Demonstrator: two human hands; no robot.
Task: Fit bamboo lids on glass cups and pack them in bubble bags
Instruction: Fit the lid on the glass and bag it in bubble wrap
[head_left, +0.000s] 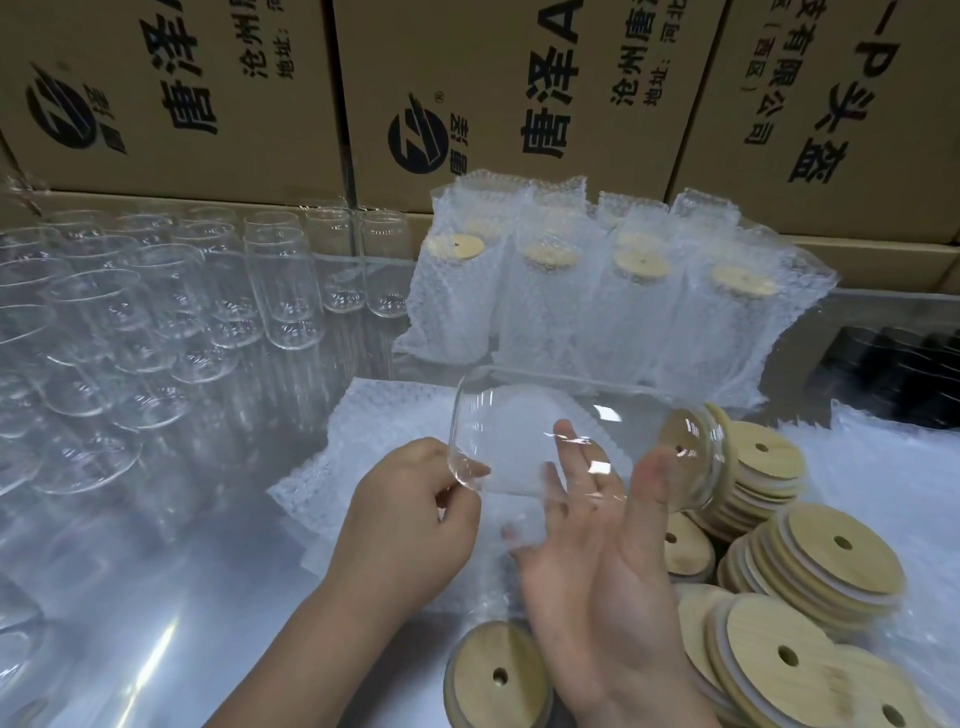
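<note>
Head view: our left hand (410, 514) pinches the glass cup (545, 415) base at 9 o'clock; right hand (597, 551) lies flat beneath, no grip. Risk, as we judge it: cup slips, or bamboo lid (691, 441) at 3 o'clock pops off.

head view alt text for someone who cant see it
Two hands hold a cup on its side, a lid at its mouth: the left hand grips the base, the open right hand supports it. Empty cups stand left, bagged cups behind, loose lids right, boxes at the back.

Printed cardboard boxes (519, 78) span the top of the frame, a shiny table (130, 597) fills the lower left, and dark objects (904, 374) sit mid-right.
</note>
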